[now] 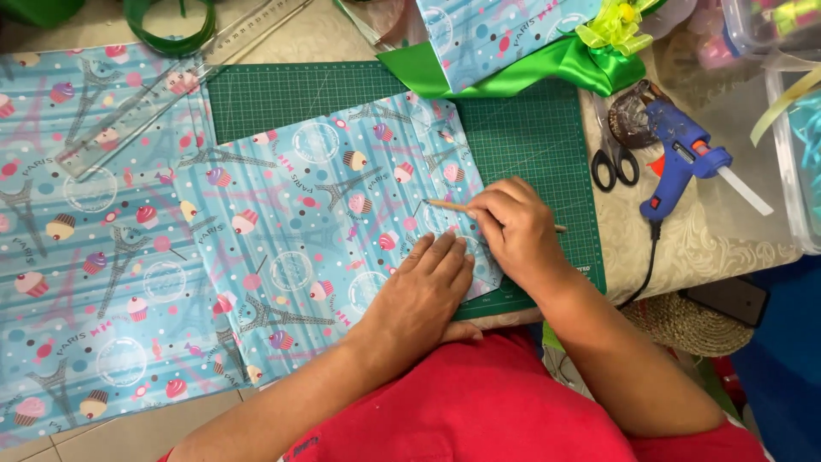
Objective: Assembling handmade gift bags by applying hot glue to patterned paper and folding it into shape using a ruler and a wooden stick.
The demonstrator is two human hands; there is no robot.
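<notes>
Right hand (517, 231) grip clamped on pencil (449, 205); left hand (423, 295), fingers together, flat on patterned paper (282, 231).

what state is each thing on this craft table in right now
left hand: flat, pressing the paper down
right hand: grip shut on the pencil
pencil: tip on the paper, lying low
wrapping paper: spread out, partly folded over the mat
cutting mat: flat, partly covered
scissors: closed, lying idle
glue gun: on its side, stick loaded, untouched
clear ruler: lying on the paper
green ribbon: tied in a bow
</notes>
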